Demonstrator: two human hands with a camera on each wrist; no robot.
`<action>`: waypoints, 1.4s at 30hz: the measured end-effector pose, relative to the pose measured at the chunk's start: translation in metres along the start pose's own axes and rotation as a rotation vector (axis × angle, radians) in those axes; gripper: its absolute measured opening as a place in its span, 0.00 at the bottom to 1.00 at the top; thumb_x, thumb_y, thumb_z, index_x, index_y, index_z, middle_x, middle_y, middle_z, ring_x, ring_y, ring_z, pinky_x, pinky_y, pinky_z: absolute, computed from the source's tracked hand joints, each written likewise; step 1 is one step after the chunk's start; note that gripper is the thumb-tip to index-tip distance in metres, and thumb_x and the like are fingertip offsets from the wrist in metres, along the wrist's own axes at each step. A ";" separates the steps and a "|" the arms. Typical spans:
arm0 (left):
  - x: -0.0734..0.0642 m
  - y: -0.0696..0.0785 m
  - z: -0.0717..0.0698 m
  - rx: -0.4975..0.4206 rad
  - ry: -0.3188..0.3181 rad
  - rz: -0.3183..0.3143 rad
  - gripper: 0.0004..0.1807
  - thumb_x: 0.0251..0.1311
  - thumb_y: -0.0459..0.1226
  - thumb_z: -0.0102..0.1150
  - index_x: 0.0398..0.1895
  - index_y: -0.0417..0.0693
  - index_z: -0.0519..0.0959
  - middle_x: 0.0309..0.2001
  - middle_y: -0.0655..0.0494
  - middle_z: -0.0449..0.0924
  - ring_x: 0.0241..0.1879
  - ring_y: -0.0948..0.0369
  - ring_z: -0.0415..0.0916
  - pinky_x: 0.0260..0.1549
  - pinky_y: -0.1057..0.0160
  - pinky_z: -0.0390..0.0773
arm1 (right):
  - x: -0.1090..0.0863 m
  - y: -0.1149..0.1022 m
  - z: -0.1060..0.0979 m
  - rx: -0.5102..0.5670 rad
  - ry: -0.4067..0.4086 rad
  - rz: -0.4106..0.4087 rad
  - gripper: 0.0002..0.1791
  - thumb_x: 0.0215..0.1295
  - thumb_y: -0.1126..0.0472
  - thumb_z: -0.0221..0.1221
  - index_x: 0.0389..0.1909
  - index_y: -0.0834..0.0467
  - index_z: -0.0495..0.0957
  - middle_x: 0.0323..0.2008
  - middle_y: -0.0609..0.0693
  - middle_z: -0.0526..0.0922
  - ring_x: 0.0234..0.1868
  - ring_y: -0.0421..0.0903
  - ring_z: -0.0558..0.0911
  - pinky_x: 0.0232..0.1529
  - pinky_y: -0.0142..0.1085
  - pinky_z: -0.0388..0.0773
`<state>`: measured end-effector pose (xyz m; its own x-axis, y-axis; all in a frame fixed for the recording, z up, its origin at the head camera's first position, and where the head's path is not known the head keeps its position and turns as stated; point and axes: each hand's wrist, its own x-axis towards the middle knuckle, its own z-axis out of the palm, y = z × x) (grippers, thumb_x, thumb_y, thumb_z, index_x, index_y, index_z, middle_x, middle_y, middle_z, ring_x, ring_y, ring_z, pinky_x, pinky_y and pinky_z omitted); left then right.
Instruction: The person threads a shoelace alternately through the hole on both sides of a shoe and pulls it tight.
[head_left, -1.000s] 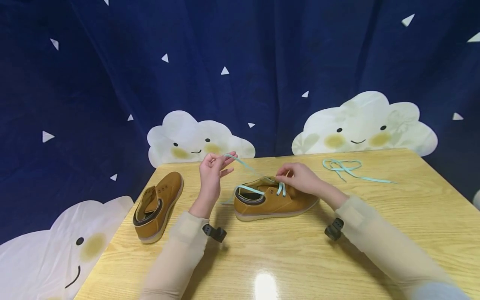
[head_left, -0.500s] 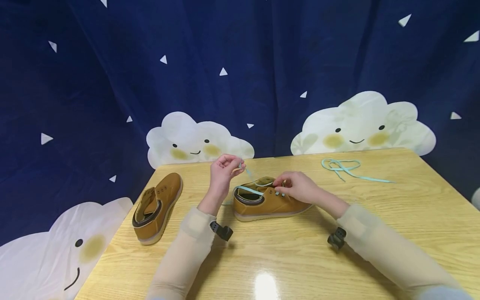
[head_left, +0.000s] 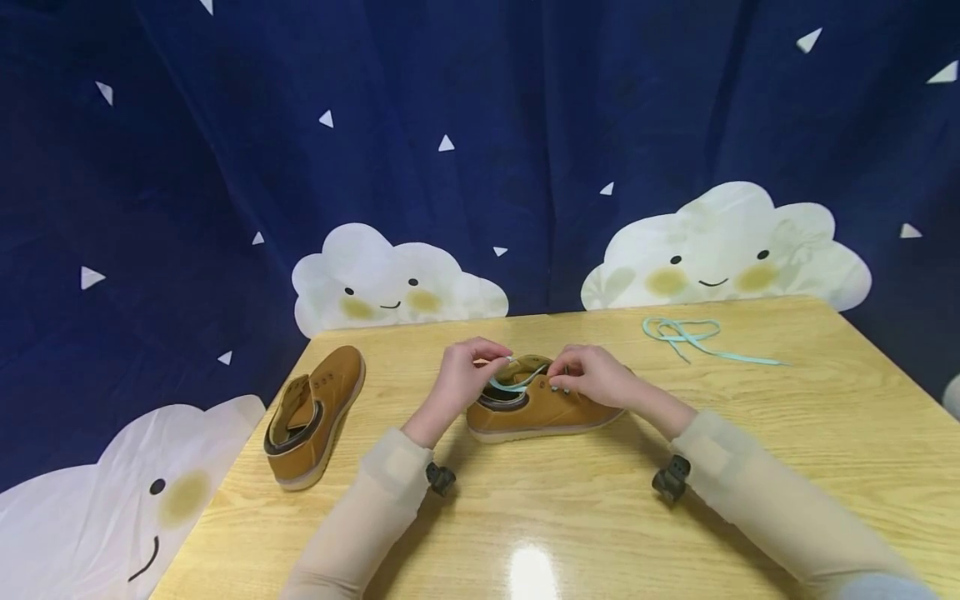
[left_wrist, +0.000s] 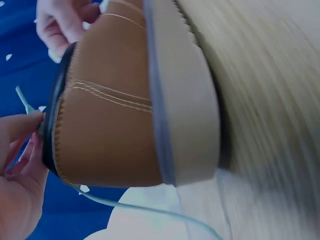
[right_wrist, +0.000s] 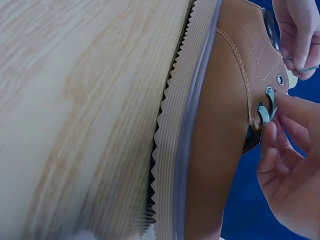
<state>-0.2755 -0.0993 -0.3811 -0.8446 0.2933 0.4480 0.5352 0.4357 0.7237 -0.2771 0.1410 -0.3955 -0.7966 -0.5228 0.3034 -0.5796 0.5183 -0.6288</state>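
A tan leather shoe (head_left: 551, 414) stands on its sole with the opening to the left. A flat mint-green shoelace (right_wrist: 265, 114) runs through two of its front eyelets, and one eyelet nearer the opening shows bare. My left hand (head_left: 468, 375) pinches a length of this lace over the shoe's opening, between thumb and fingertips. At the eyelets, my right hand (head_left: 592, 375) pinches the lace with thumb and fingers close against the leather. Behind the heel, another stretch of lace (left_wrist: 135, 206) trails down in the left wrist view. The right fingers partly cover the eyelet flap.
A matching shoe (head_left: 318, 417) with bare eyelets stands at the left of the wooden table (head_left: 600, 517). A second mint-green lace (head_left: 690, 337) lies loosely looped at the back right. Behind the table hangs a dark blue curtain (head_left: 525, 167) with cloud shapes.
My left hand has come down and right, bringing its lace from above the table to the shoe's opening. My right hand has shifted slightly and stays at the eyelets.
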 end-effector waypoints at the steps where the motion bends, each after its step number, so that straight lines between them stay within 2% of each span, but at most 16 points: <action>1: 0.000 0.000 0.001 0.045 -0.020 0.032 0.04 0.58 0.28 0.65 0.36 0.38 0.86 0.38 0.49 0.85 0.38 0.57 0.82 0.37 0.68 0.80 | 0.000 0.001 0.000 0.008 0.001 0.000 0.04 0.63 0.62 0.64 0.33 0.58 0.85 0.26 0.42 0.74 0.23 0.41 0.67 0.28 0.35 0.65; 8: -0.002 -0.005 0.008 0.350 -0.144 0.202 0.04 0.61 0.31 0.64 0.36 0.41 0.86 0.34 0.54 0.81 0.31 0.63 0.78 0.31 0.71 0.76 | -0.001 0.003 -0.001 0.059 -0.011 0.012 0.02 0.64 0.63 0.64 0.34 0.57 0.85 0.27 0.43 0.75 0.23 0.42 0.67 0.28 0.35 0.65; 12: -0.003 -0.006 0.011 0.425 -0.169 0.243 0.04 0.62 0.32 0.64 0.36 0.42 0.86 0.33 0.55 0.80 0.29 0.64 0.76 0.30 0.69 0.75 | -0.001 0.003 -0.001 0.078 -0.017 0.011 0.02 0.63 0.64 0.64 0.34 0.57 0.85 0.28 0.44 0.76 0.23 0.42 0.67 0.28 0.35 0.65; 18: -0.003 -0.005 0.014 0.455 -0.206 0.259 0.03 0.62 0.32 0.63 0.35 0.42 0.86 0.32 0.55 0.79 0.29 0.64 0.75 0.30 0.69 0.75 | 0.000 0.004 -0.001 0.079 -0.018 0.010 0.02 0.63 0.65 0.64 0.34 0.57 0.85 0.27 0.44 0.75 0.23 0.42 0.68 0.28 0.34 0.66; 22: -0.004 -0.003 0.016 0.442 -0.230 0.232 0.04 0.63 0.33 0.63 0.35 0.43 0.86 0.31 0.57 0.78 0.27 0.65 0.73 0.28 0.70 0.73 | 0.000 0.003 -0.001 0.078 -0.018 0.013 0.02 0.63 0.65 0.64 0.34 0.57 0.85 0.27 0.44 0.75 0.23 0.43 0.68 0.27 0.34 0.66; 32: -0.006 -0.007 0.023 0.419 -0.221 0.186 0.05 0.62 0.39 0.64 0.37 0.51 0.88 0.30 0.64 0.79 0.25 0.69 0.69 0.25 0.70 0.69 | -0.002 0.003 0.000 0.083 -0.015 0.026 0.03 0.63 0.64 0.64 0.35 0.58 0.85 0.28 0.44 0.76 0.24 0.43 0.68 0.27 0.34 0.66; 42: -0.007 -0.003 0.022 0.398 -0.227 0.137 0.06 0.63 0.40 0.64 0.38 0.52 0.88 0.29 0.65 0.78 0.24 0.69 0.68 0.23 0.69 0.67 | -0.008 -0.002 0.001 0.037 0.071 0.051 0.04 0.63 0.63 0.65 0.37 0.58 0.83 0.35 0.46 0.80 0.27 0.42 0.74 0.30 0.35 0.71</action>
<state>-0.2708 -0.0838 -0.3979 -0.7647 0.5298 0.3669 0.6434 0.6592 0.3892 -0.2696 0.1435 -0.3976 -0.8360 -0.4460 0.3196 -0.5322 0.5171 -0.6704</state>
